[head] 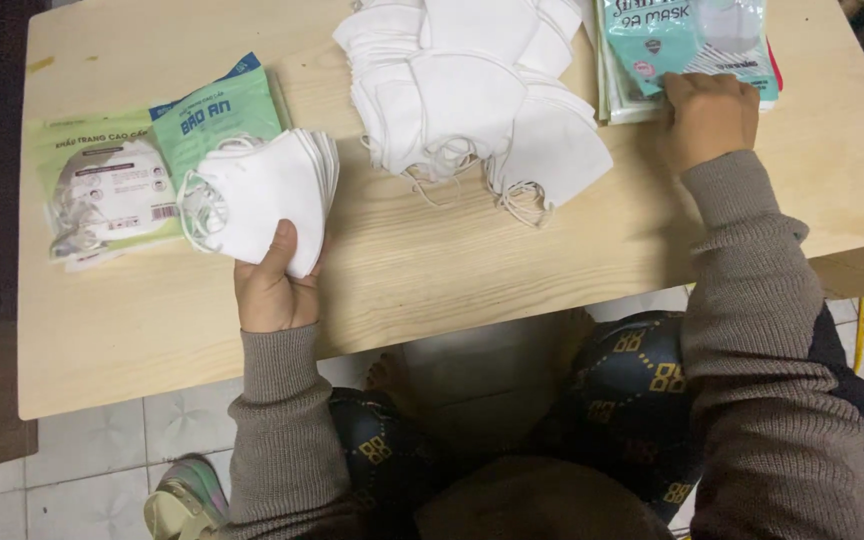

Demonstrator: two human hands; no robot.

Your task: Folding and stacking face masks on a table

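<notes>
- The left hand [274, 283] is closed around a small stack of white face masks [262, 190]. The thumb lies on top of the stack and the fingers are under it.
- The stack is held just above the light wooden table [432, 270], near its front edge. The ear loops hang out on the left side of the stack.
- Just to the left of the stack lie green packets with masks inside [132, 170]. They rest flat on the table, and the held stack covers a bit of them.
- The right hand [709, 115] is at the far right of the table. Its fingers are curled and they press down on a pile of teal packets [672, 40].
- I cannot tell if that hand has a packet pinched or only rests on the pile.
- A big loose heap of white masks [472, 90] lies in the middle of the table, between the two hands. No hand touches it.
- Both arms wear brown knit sleeves [752, 300].
- A shoe [184, 500] shows on the tiled floor [82, 440] below the table.
</notes>
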